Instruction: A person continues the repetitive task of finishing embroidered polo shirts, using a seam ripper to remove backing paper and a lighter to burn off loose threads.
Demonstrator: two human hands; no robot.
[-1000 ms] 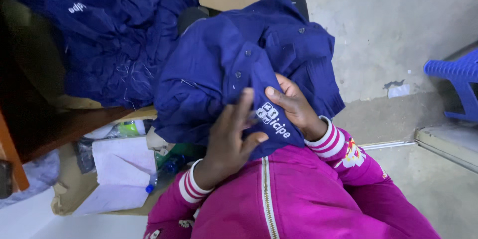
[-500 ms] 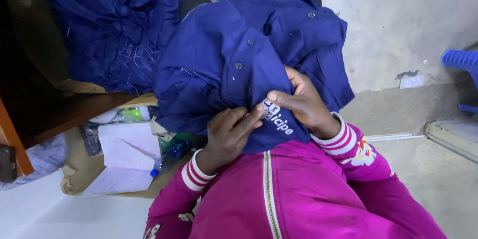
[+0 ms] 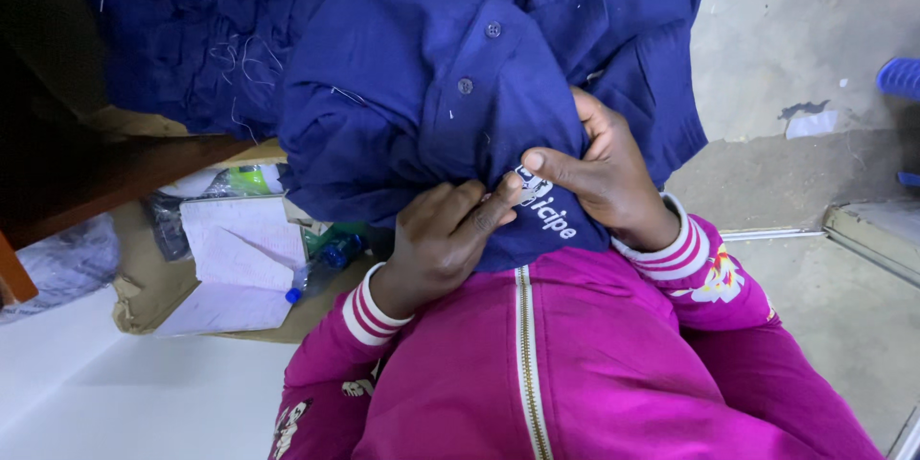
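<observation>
Garment: navy blue shirt [image 3: 450, 86] with a row of buttons, bunched in the person's lap and rising toward 12 o'clock; its lower edge carries a white printed emblem that lies against the magenta zip jacket [image 3: 575, 364]
Left hand: left hand [image 3: 436, 244] closed on the shirt, fingers curled with the fingertips pressing into the cloth beside the white print; holding the shirt
Right hand: right hand [image 3: 599, 168] closed on the shirt, thumb extended toward 9 o'clock across the fabric, remaining fingers wrapped round a fold behind it; holding the shirt
Key relation: both hands meet at the printed patch, the left approaching from 7 o'clock and the right from 3 o'clock, fingertips almost touching; the bulk of the shirt lies from 10 to 1 o'clock of the hands; the button placket, the shirt's long axis, runs from 1 o'clock down to 6 o'clock and ends at the grip
Nearer hand: the two are equally close to the print; the right thumb lies directly on it
Surroundings: second heap of blue cloth [image 3: 192, 29] with loose threads at 10 o'clock; open notebook [image 3: 235, 254] and a plastic bottle [image 3: 331, 259] on cardboard at 8 o'clock; blue plastic stool [image 3: 901, 77] at 3 o'clock on the concrete floor [image 3: 795, 19]
</observation>
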